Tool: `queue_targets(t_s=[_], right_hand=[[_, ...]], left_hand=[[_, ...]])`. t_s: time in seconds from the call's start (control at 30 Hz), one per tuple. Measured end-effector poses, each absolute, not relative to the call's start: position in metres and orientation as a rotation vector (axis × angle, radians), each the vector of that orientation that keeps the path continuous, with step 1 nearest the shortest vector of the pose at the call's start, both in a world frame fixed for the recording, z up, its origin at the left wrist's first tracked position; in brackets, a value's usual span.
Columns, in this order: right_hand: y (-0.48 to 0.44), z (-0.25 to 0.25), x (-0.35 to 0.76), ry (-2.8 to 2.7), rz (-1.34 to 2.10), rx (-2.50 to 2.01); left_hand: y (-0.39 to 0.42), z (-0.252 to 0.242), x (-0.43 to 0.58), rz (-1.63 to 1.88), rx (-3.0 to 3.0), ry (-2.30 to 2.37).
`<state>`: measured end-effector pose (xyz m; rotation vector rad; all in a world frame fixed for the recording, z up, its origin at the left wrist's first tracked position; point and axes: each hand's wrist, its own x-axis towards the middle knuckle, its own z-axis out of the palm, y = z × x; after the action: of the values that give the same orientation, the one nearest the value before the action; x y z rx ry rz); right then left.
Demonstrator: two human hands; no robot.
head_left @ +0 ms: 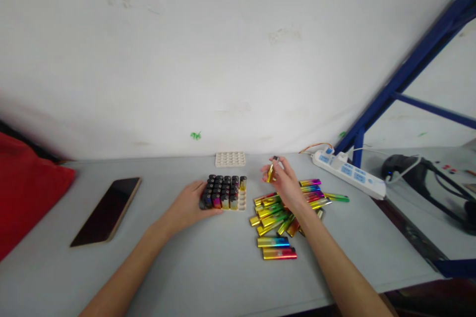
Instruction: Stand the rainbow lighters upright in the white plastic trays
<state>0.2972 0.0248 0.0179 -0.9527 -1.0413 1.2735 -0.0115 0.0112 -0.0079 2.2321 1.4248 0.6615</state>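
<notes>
Rows of metallic lighters with black tops stand upright in a white tray [242, 202] with round-edged slots. One lighter [243, 183] stands alone at the back of the rightmost column, and the slots in front of it show bare. My left hand [191, 201] grips the left side of the tray, thumb at the front and fingers toward the back. Raised to the right of the tray, my right hand [284, 181] pinches a gold lighter [270, 173] held nearly upright. Beneath that wrist lies a loose heap of shiny multicoloured lighters [273, 219], partly hidden by the forearm.
A second white slotted tray [230, 159] lies against the wall. At left are a phone [106, 212] and a red cloth or bag [29, 183]. A power strip [349, 171], a blue metal frame [372, 109] and a black strapped device [405, 168] stand at right.
</notes>
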Motion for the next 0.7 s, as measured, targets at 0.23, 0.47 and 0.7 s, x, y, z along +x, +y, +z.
queue_targets(t_s=[0.23, 0.47, 0.7], right_hand=[[0.013, 0.01, 0.274, -1.304, 1.253, -1.102], [0.008, 0.001, 0.265, -1.51, 0.793, -1.369], [0.003, 0.004, 0.261, -1.597, 0.79, -1.371]], left_hand=[[0.011, -0.006, -0.011, 0.594, 2.274, 1.436], [0.011, -0.004, -0.01, 0.574, 2.269, 1.441], [0.011, -0.005, -0.011, 0.555, 2.289, 1.439]])
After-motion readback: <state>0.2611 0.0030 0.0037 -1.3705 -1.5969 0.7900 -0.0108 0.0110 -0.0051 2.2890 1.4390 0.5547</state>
